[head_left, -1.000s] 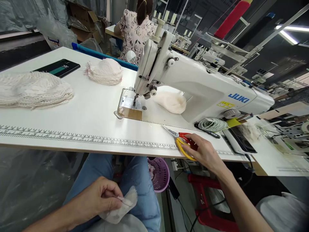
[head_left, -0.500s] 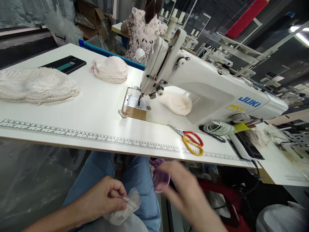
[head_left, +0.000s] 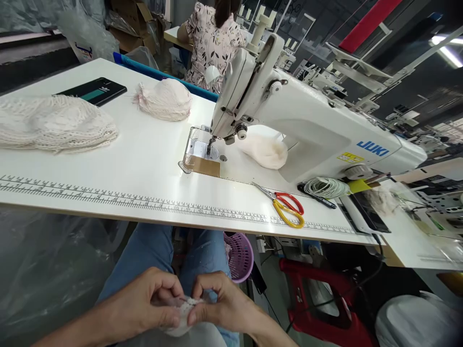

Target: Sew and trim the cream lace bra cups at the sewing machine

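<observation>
Both hands low together — left hand (head_left: pixel 144 301), right hand (head_left: pixel 220 306) — fingertips pinched.

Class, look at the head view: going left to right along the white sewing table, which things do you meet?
Stack of white lace pieces → black phone → pink fabric pile → needle plate → scissors → coiled white cord.

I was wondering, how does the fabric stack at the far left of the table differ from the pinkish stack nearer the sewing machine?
The left stack is wider, flatter and off-white, with an open lacy look. The pinkish stack is smaller and more domed, with a frayed fringe at its left end. Both lie untouched on the white table.
</observation>
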`<state>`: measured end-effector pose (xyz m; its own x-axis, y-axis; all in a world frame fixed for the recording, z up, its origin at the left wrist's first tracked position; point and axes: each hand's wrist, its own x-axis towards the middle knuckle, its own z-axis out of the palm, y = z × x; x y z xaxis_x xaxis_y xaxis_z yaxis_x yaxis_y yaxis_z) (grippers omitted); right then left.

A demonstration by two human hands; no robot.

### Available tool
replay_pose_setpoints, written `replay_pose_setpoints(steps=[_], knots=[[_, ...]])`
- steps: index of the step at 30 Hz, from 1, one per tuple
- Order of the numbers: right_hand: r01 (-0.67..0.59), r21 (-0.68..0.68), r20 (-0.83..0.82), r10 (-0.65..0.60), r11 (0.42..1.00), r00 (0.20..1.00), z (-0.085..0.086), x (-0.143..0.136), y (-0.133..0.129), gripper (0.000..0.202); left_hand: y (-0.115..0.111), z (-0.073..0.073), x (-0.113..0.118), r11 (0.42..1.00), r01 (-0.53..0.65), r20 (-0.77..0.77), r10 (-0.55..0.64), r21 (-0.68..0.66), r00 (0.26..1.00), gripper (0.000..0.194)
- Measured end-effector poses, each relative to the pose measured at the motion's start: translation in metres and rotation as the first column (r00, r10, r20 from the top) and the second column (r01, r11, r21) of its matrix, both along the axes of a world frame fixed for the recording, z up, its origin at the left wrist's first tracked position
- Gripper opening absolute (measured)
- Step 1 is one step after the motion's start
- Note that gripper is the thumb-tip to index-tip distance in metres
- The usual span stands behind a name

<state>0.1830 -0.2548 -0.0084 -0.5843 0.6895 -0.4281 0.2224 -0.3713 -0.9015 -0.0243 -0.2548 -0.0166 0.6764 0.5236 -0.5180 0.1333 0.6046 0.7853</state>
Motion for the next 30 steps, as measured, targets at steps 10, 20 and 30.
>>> replay_pose_setpoints(steps=[10,20,30], knots=[[0.025,-0.035,-0.023,-0.026,0.999,0.999,-0.007,0.004,0.003,0.045,0.002,0.015,-0.001,0.991,0.075,-0.273,-0.042,0.114,0.961,0.012],[0.061,-0.033,-0.032,-0.062,0.998,0.998,-0.005,0.005,0.003,0.04,0.001,0.013,-0.007,0.953,0.199,-0.394,-0.097,0.228,0.914,0.013],[0.041,0.008,-0.041,-0.041,0.999,0.998,-0.008,0.014,0.0,0.039,-0.001,0.024,-0.005,0.956,0.21,-0.439,-0.101,0.206,0.893,0.02]])
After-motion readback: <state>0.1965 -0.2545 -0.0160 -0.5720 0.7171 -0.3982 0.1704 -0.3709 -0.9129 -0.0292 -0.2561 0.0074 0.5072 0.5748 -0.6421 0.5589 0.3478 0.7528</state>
